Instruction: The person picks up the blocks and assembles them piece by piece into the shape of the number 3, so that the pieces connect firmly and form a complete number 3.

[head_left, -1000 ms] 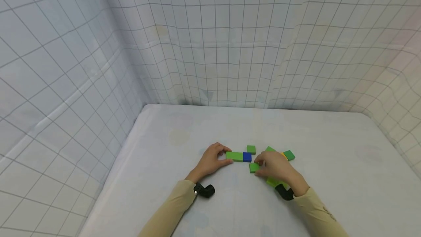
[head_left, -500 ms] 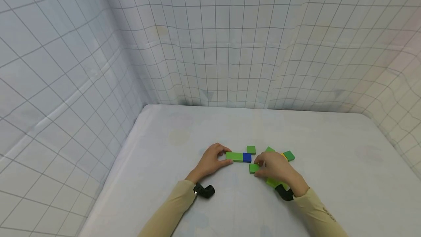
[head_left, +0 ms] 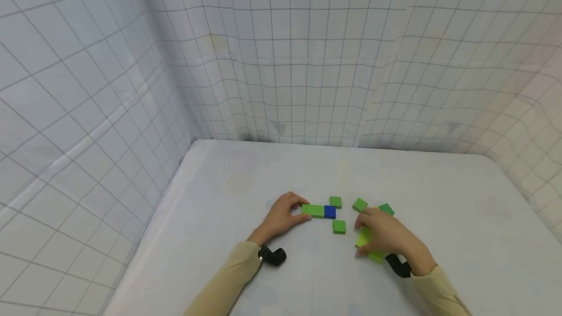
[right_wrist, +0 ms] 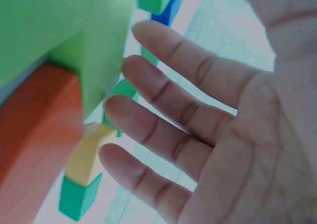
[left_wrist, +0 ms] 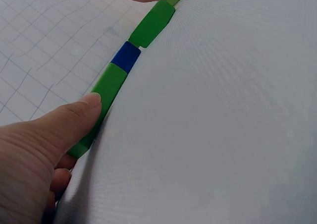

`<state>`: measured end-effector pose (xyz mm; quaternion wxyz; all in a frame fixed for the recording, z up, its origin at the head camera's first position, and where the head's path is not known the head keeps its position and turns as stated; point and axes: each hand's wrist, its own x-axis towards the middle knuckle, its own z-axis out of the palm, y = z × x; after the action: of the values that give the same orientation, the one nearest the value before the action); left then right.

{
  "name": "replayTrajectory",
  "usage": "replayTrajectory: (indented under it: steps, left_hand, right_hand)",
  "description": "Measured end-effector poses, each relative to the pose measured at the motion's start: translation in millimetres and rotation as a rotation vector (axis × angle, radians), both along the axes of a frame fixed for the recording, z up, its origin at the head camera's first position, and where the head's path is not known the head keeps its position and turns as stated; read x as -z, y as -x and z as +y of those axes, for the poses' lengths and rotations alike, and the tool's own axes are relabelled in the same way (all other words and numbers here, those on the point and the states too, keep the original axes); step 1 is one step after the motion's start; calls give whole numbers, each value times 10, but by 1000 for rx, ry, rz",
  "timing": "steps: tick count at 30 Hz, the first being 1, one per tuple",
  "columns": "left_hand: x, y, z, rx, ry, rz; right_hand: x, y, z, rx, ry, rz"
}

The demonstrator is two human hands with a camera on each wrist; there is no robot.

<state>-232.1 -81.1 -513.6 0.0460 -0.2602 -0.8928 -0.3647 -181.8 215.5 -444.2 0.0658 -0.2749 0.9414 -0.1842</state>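
Note:
On the white table, my left hand (head_left: 281,217) pinches the left end of a light green bar (head_left: 313,210) between thumb and fingers. A blue block (head_left: 330,212) sits against the bar's right end. Small green blocks lie near it, one behind (head_left: 335,202) and one in front (head_left: 339,227). My right hand (head_left: 387,234) is over a yellow-green block (head_left: 363,238), thumb and fingers spread. In the right wrist view its fingers extend beside a large light green block (right_wrist: 101,45) and an orange-red block (right_wrist: 44,135); whether they touch is unclear.
Beyond the right hand lie a tilted green block (head_left: 360,205), a yellow block (head_left: 376,207), mostly covered, and a darker green block (head_left: 387,208). A gridded white curtain (head_left: 281,62) rises behind the table's back edge and on both sides.
My right hand has let go of the small green block in front of the blue one and moved right and nearer, over the yellow-green block. The left hand holds its place.

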Motion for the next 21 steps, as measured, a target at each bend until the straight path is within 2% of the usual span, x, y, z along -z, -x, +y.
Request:
replayTrajectory:
  steps: [8, 16, 21]
  left_hand:
    - [-2, -10, 16, -4, 2, -13]
    - [7, -18, 13, -5, -1, -16]
    - [-6, -11, 10, 0, -10, -2]
  right_hand:
    - [59, -55, 157, -45, 44, 36]
    - [47, -76, 255, 36, 54, 48]
    - [40, -62, 303, 56, 43, 61]
